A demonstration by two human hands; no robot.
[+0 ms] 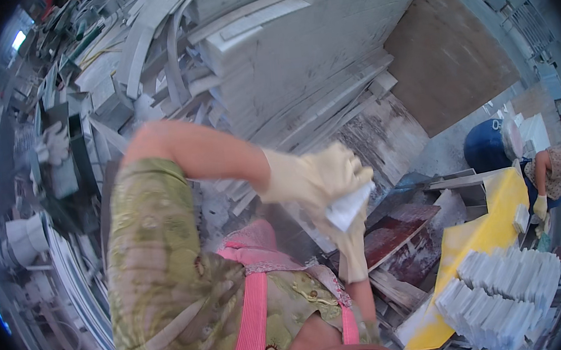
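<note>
In front of my chest, both of my hands come together in cream rubber gloves. My left hand (pixel 314 177) bends in from the left with its fingers curled over a small flat white tile (pixel 348 207). Coming up from below, my right hand (pixel 351 252) grips the same tile at its lower side, its fingers mostly hidden behind the piece. The tile is tilted, and the moving hands are slightly blurred. A pink apron (pixel 250 319) covers my green patterned top.
Stacked white tiles (pixel 502 299) stand on a yellow sheet (pixel 481 223) at the right. Beyond it are a blue drum (pixel 486 146) and a co-worker (pixel 554 175) in gloves. Large white blocks (pixel 291 73) rise ahead beside a brown board (pixel 451 57). Stone strips (pixel 146 39) pile up left.
</note>
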